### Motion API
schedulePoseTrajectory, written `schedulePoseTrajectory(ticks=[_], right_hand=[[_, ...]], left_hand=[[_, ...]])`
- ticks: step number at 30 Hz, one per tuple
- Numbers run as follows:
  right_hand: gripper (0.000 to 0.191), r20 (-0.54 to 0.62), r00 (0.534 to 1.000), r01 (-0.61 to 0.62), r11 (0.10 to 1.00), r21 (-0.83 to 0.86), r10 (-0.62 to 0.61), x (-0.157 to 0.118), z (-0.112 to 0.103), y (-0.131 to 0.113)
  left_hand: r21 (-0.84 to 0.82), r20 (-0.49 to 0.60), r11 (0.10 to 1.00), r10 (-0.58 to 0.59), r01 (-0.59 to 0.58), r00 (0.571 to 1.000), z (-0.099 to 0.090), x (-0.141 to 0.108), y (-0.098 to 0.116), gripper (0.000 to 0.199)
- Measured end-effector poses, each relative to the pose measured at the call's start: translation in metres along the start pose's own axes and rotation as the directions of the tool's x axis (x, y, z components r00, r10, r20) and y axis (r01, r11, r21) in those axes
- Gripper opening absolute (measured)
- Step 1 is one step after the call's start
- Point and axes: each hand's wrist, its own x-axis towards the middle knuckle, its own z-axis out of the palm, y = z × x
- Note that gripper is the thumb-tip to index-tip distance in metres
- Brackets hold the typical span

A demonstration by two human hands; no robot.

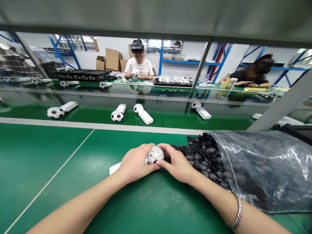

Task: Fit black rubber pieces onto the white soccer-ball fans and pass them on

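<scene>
One ball-headed device (155, 153) is held over the green surface (154, 205): left hand (137, 163) curled round its left side, right hand (179, 164) pinching its right, near loose black pieces (204, 156).

cardboard boxes (112, 59) behind white-shirted co-worker (136, 65) | blue shelf (190, 62) | yellow bottle (224, 82)

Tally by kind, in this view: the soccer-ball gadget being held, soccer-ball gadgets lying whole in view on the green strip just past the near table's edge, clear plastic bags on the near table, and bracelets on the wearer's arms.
Held soccer-ball gadget: 1
Soccer-ball gadgets on the green strip: 4
Clear plastic bag: 1
Bracelet: 1
Total: 7
</scene>
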Motion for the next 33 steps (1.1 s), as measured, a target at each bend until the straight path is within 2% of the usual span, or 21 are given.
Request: schedulePoseTrajectory(ticks=[4,7,8,10,12,14,16,18,21,24,26,29,33], right_hand=[[0.035,-0.058,0.998,-0.020,0.998,0.053,0.023,-0.002,0.004,0.002],[0.032,-0.070,0.995,-0.060,0.995,0.083,0.066,0.003,-0.001,0.009],[0.030,-0.088,0.993,-0.073,0.997,0.036,0.076,0.006,-0.004,0.012],[0.029,-0.143,0.986,-0.108,0.977,-0.183,0.082,0.010,-0.013,0.018],[0.030,-0.157,0.983,-0.155,0.876,-0.456,0.093,0.010,-0.020,0.023],[0.029,-0.114,0.986,-0.169,0.746,-0.644,0.124,0.008,-0.025,0.026],[0.023,-0.059,0.989,-0.133,0.664,-0.735,0.133,0.005,-0.027,0.027],[0.016,-0.027,0.992,-0.099,0.628,-0.772,0.123,0.002,-0.029,0.025],[0.011,-0.007,0.991,-0.086,0.602,-0.793,0.133,0.000,-0.033,0.021],[0.011,-0.011,0.988,-0.101,0.597,-0.796,0.153,0.000,-0.034,0.018],[0.016,-0.029,0.990,-0.109,0.630,-0.769,0.135,0.002,-0.032,0.018],[0.022,-0.047,0.995,-0.095,0.670,-0.736,0.090,0.006,-0.026,0.020],[0.012,-0.047,0.994,-0.103,0.710,-0.697,0.099,0.009,-0.019,0.023]], left_hand=[[0.005,0.008,1.000,0.014,-0.014,1.000,-0.002,0.000,0.005,0.047],[0.014,0.019,1.000,0.018,-0.018,1.000,-0.002,-0.001,0.006,0.052],[0.015,0.029,1.000,0.023,-0.024,0.999,-0.001,-0.002,0.005,0.056],[0.010,0.054,0.998,0.056,-0.057,0.997,-0.001,-0.002,0.000,0.060],[0.014,0.067,0.994,0.105,-0.106,0.992,-0.002,-0.001,-0.006,0.058],[0.062,0.058,0.989,0.134,-0.137,0.989,-0.005,0.001,-0.013,0.057],[0.166,0.038,0.974,0.148,-0.153,0.988,-0.009,0.004,-0.020,0.060],[0.270,0.005,0.950,0.162,-0.157,0.987,-0.011,0.008,-0.026,0.063],[0.290,-0.024,0.942,0.182,-0.167,0.983,-0.012,0.011,-0.031,0.066],[0.177,0.016,0.963,0.201,-0.201,0.979,-0.009,0.011,-0.029,0.067],[0.109,0.029,0.972,0.204,-0.206,0.978,-0.006,0.010,-0.027,0.066],[0.053,-0.009,0.980,0.192,-0.191,0.981,0.001,0.010,-0.024,0.066],[0.008,-0.048,0.981,0.195,-0.195,0.980,0.006,0.011,-0.022,0.065]])
